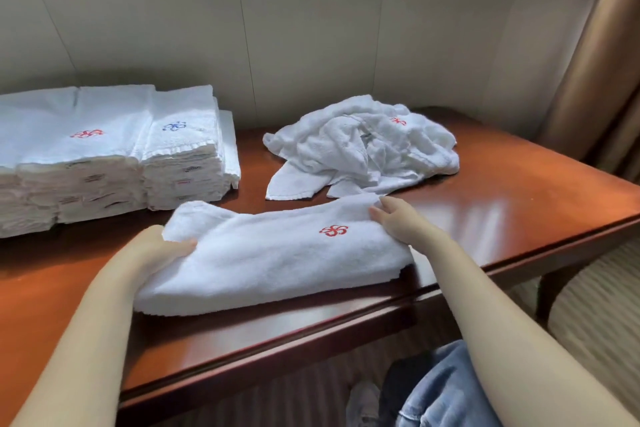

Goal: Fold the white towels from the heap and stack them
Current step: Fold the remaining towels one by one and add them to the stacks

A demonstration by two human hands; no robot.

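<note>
Head view showed the folded towel [270,260] lying crosswise, left hand [162,246] gripping one end, right hand [394,218] pinching the other; stacks [104,156] lay nearer the left.

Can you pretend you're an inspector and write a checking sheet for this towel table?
Surface: table, shiny reddish-brown wood that reflects the light.
Job's things: half-folded towel with a red logo, lying along the near edge. Rumpled heap behind it. Folded stacks at the far left, one topped by a red logo and one by a blue.
Clutter: nothing seen.
Hands: left hand grips the towel's left end. Right hand holds its right end.
Cables: nothing seen.
Surroundings: pale panelled wall behind, brown curtain at the right, carpet below, the person's jeans by the table edge.
</note>
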